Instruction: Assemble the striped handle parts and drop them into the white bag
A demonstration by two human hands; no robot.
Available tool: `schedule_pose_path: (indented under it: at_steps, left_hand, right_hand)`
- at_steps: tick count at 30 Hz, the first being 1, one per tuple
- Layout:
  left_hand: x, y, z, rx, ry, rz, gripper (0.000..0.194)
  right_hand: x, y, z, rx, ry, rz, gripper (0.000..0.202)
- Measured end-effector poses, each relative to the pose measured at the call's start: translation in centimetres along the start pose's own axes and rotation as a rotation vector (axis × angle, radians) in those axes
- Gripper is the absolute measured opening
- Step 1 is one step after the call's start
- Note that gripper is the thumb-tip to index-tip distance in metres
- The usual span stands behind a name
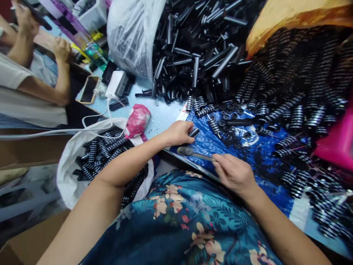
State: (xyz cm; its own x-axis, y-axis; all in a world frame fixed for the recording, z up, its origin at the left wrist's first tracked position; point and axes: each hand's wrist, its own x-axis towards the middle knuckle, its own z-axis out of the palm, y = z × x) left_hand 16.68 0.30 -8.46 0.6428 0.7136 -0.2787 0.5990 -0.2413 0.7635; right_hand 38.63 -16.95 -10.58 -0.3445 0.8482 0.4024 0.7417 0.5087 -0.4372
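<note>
My left hand (179, 133) is closed around a short black tube (194, 133) at the front edge of the blue plastic sheet. One end of the tube sticks out past my thumb. In my right hand (234, 172) is a small hammer (202, 156), gripped by its thin handle. The blurred hammer head (185, 151) is just below the tube, and I cannot tell whether they touch. Beyond my hands, ribbed black-and-silver cylinders (213, 126) and small black rings (222, 123) lie on the blue sheet (202, 141).
A clear plastic bag (132, 36) and a heap of black tubes (195, 70) fill the back. Ribbed cylinders spill from a yellow bag (300, 16) at right. A white sack (64, 173) holds more cylinders. A pink bundle (138, 120), cables, a phone (89, 89) and another person (30, 81) are left.
</note>
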Motion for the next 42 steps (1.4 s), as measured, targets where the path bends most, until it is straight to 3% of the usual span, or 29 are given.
schedule_pose_path:
  at_steps: [4, 7, 10, 12, 13, 16, 19, 21, 25, 28, 32, 36, 39, 42]
  left_hand:
    - [-6.4, 0.0, -6.0, -0.015, -0.212, -0.042, 0.017]
    - [-13.2, -2.1, -11.1, 0.167, -0.393, -0.194, 0.011]
    - [-18.5, -5.0, -13.8, 0.499, -0.3, -0.418, 0.018]
    - [-19.8, -6.0, -13.7, 0.593, -0.214, -0.454, 0.024]
    - [-19.6, -6.0, -13.1, 0.574, -0.185, -0.401, 0.027]
    - [-15.4, -3.7, -9.4, 0.363, -0.086, -0.104, 0.029]
    - [-7.8, 0.8, -4.2, 0.241, 0.108, 0.125, 0.029]
    - [-2.1, 3.9, -0.9, 0.288, 0.164, 0.258, 0.026]
    - [8.0, 8.5, 3.6, 0.523, 0.153, 0.295, 0.026]
    - [12.8, 11.0, 5.3, 0.631, 0.144, 0.283, 0.035]
    - [15.1, 13.0, 6.6, 0.751, 0.012, 0.311, 0.028]
    - [14.7, 12.4, 6.9, 0.805, -0.083, 0.311, 0.023]
    - [14.2, 11.2, 6.5, 0.748, -0.026, 0.343, 0.023]
    - [13.5, 10.6, 5.7, 0.455, 0.147, 0.411, 0.022]
  right_hand:
    - [-1.4, 1.7, -0.8, -0.092, 0.081, 0.079, 0.018]
    - [-2.1, 2.8, -0.3, -0.185, 0.039, 0.107, 0.024]
    - [-2.2, 3.2, 0.6, -0.162, -0.01, 0.099, 0.034]
    - [-1.8, 3.0, 0.8, -0.152, -0.015, 0.095, 0.035]
    - [-1.5, 2.8, 0.9, -0.147, -0.011, 0.093, 0.035]
    - [-0.3, 2.4, 0.7, -0.124, -0.003, 0.09, 0.032]
    - [0.7, 2.2, 0.4, -0.114, -0.022, 0.119, 0.029]
    - [0.9, 2.2, -0.2, -0.098, -0.018, 0.154, 0.027]
    - [0.0, 2.9, -2.1, 0.02, 0.099, 0.257, 0.022]
    - [-0.6, 5.4, -4.5, 0.016, 0.29, 0.433, 0.021]
    - [0.7, 11.1, -7.5, -0.203, 0.449, 0.692, 0.023]
    - [4.0, 16.1, -8.2, -0.417, 0.301, 0.934, 0.025]
    - [5.9, 17.9, -7.6, -0.449, 0.212, 1.051, 0.038]
    - [6.3, 18.6, -7.6, -0.378, 0.283, 1.06, 0.041]
